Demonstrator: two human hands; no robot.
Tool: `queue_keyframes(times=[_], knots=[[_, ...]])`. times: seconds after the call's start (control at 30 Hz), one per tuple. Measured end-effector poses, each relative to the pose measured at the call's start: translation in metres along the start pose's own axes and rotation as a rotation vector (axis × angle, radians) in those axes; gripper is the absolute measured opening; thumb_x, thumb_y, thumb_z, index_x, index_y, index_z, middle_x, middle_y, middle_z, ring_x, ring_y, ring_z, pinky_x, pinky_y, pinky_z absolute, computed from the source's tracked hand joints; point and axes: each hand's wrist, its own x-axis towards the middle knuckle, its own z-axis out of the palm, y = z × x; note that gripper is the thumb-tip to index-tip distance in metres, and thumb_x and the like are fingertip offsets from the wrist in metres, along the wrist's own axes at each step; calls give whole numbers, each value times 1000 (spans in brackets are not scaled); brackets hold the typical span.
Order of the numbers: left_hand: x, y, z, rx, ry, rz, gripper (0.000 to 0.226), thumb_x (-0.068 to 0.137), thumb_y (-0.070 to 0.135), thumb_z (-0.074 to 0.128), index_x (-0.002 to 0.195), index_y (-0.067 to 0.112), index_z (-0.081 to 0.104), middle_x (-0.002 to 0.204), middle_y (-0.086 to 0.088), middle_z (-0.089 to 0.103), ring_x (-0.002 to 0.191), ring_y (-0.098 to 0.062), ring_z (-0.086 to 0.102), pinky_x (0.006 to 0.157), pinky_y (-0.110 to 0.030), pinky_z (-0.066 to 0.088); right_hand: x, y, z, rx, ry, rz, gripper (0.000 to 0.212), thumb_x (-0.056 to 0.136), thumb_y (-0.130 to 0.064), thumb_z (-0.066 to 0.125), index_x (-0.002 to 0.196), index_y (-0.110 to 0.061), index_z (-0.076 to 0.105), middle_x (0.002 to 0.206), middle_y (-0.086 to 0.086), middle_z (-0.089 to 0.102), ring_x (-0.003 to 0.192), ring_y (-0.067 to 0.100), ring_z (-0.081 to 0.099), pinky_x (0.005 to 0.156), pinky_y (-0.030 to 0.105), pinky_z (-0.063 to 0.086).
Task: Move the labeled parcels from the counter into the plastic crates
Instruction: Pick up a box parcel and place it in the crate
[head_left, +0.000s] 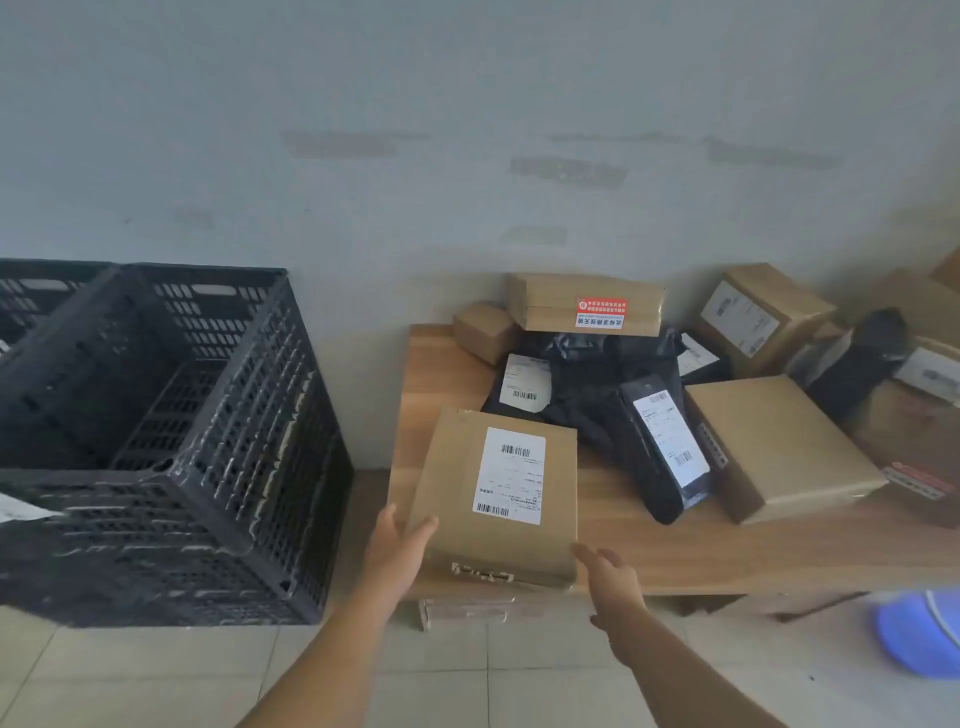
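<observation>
Right hand (613, 582): nearest the lens, at the near-right corner of the labeled box, fingers loosely spread and straight; touching or just short of the cardboard, cannot tell which.
Left hand (400, 543): flat against the box's near-left edge, fingers (423, 525) straight and together, thumb apart, not curled round anything.
Labeled box (501, 493): brown carton, white barcode label face up, lying at the near-left corner of the surface (753, 551), overhanging the front edge a little.
Step in hand: getting a two-handed hold on this box, lift not yet made (my read).
How to do it well: press in from both sides evenly, get fingers under the overhanging edge, keep it level, then swing left and lower it in rather than dropping.
Crate (171, 431): black plastic, open top, on the floor left of the surface, near but apart; a second crate (31, 296) behind it.
Other parcels: black bag with label (667, 447) just right of the box, plain brown box (779, 447) beyond, more cartons stacked at the wall.
In the way: crate's tall near wall must be cleared; gap between surface and crate is where a slip would land.
Floor: blue round object (924, 634) at right, unclear what.
</observation>
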Motion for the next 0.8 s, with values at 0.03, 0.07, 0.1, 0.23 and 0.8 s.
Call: queue_keyframes(times=[0.03,0.07,0.1,0.23,0.8], knots=[[5,-2,2,-33,-2,-14,75,97,39,69,158,12,35,154,-7,51,138,-30,50,114,-46,40,3,1,5,34,-12,18,31,99,-34,65,122,-15,63,116,11,63,116,40,57,107,58,45],[7,-2,2,-65,-15,-22,70,98,35,69,156,10,39,152,-8,54,137,-30,52,114,-45,40,4,0,9,52,-31,48,20,99,-34,65,110,-18,63,110,9,62,117,43,57,106,60,46],[9,-4,4,-80,-23,-28,64,98,32,68,153,9,44,149,-8,57,134,-30,54,113,-44,41,5,1,12,58,-54,62,18,99,-34,65,108,-19,62,107,6,60,118,43,55,104,58,47],[9,-12,13,-99,-11,-67,33,101,26,64,132,19,57,114,9,65,95,-10,58,83,-29,42,7,3,19,106,-93,106,25,101,-34,63,122,-23,57,124,4,57,120,30,50,95,48,44],[-37,12,20,-206,207,43,7,97,25,71,92,23,75,90,6,76,91,-14,68,67,-28,44,0,-25,5,335,24,14,27,90,-36,75,114,-34,62,103,-17,61,107,25,57,108,55,46]])
